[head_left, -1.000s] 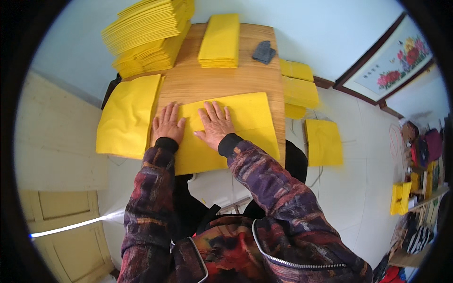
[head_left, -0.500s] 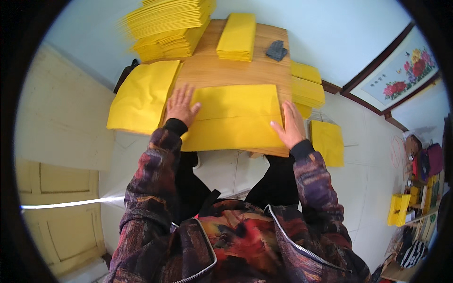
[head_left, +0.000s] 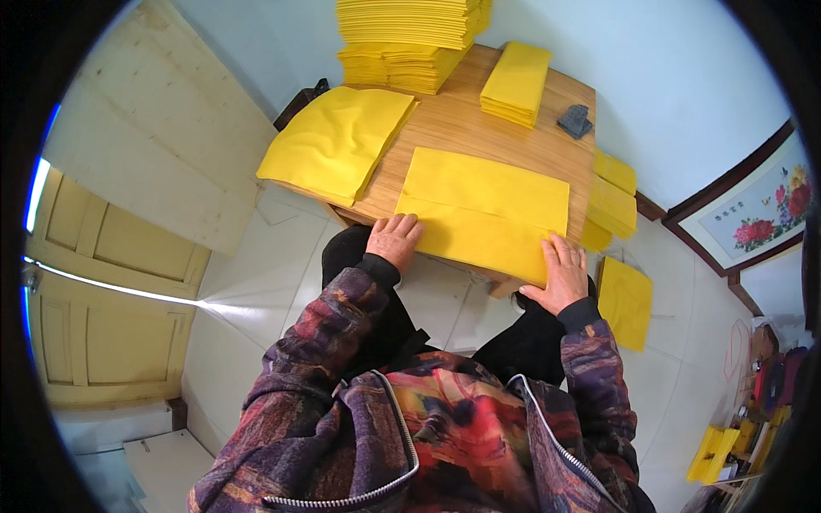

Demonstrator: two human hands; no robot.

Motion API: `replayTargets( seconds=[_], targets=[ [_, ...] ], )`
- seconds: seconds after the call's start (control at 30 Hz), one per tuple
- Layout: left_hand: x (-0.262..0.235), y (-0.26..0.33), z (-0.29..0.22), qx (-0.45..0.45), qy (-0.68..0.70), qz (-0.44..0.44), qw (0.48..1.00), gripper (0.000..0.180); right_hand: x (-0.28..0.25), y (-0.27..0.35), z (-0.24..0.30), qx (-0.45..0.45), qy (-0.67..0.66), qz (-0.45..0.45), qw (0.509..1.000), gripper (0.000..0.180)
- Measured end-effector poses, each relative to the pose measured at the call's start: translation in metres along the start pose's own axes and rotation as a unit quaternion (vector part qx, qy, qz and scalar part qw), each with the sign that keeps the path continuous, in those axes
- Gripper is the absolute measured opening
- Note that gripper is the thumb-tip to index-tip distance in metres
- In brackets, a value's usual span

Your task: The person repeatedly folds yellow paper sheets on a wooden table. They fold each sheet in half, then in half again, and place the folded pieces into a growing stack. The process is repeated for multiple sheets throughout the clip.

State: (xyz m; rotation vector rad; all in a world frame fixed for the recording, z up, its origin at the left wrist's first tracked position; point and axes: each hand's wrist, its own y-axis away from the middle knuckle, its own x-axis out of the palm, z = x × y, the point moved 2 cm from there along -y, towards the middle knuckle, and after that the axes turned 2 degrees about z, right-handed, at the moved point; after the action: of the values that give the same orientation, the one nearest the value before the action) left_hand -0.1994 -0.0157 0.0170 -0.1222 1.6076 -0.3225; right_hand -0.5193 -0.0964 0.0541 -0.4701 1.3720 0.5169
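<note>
A yellow folded felt-like sheet (head_left: pixel 492 190) lies near the front edge of the wooden table, with a seam running across it. My left hand (head_left: pixel 396 242) is at its near left corner, fingers laid over the edge and slightly apart; the thumb is hidden. On the near right corner rests my right hand (head_left: pixel 560 275), fingers stretched along the side and thumb held away from them. Left of this piece, a stack of wider yellow sheets (head_left: pixel 338 141) overhangs the table edge.
Tall yellow stacks (head_left: pixel 406 43) rise at the table's back left. A narrow yellow pile (head_left: pixel 516 83) and a grey cloth scrap (head_left: pixel 575 121) occupy the back right. More yellow bundles (head_left: pixel 614 197) stand beyond the table (head_left: pixel 445 115); another yellow piece (head_left: pixel 624 303) is lower right.
My left hand has come back from the sheet's left side to its near left corner. My right hand has slid toward the near right corner. The whole view has turned and shifted.
</note>
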Motion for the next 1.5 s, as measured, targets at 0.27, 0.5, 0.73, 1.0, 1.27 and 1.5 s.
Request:
replayTargets(
  seconds=[0.27,0.5,0.73,1.0,1.27,1.5],
  targets=[
    [-0.011,0.004,0.007,0.037,0.077,-0.081,0.993,0.017,0.012,0.016,-0.005,-0.043,-0.029,-0.086,0.995,0.076],
    [-0.028,-0.011,0.019,0.096,0.143,-0.018,0.985,0.018,0.001,0.018,-0.016,-0.064,-0.063,-0.055,0.994,0.069],
    [-0.027,-0.037,0.045,-0.007,0.424,0.107,0.899,0.023,-0.009,0.007,-0.029,-0.093,-0.143,-0.041,0.985,0.051],
    [-0.02,-0.069,0.075,-0.064,0.452,0.209,0.865,0.021,-0.01,-0.019,-0.051,-0.014,-0.309,-0.036,0.95,0.023],
    [-0.003,-0.088,0.091,-0.155,0.47,0.231,0.837,0.019,0.004,-0.048,-0.066,0.075,-0.34,-0.009,0.937,0.027],
    [0.017,-0.094,0.089,-0.167,0.396,0.12,0.895,0.03,0.01,-0.06,-0.064,0.154,-0.248,-0.055,0.955,0.031]
  ],
)
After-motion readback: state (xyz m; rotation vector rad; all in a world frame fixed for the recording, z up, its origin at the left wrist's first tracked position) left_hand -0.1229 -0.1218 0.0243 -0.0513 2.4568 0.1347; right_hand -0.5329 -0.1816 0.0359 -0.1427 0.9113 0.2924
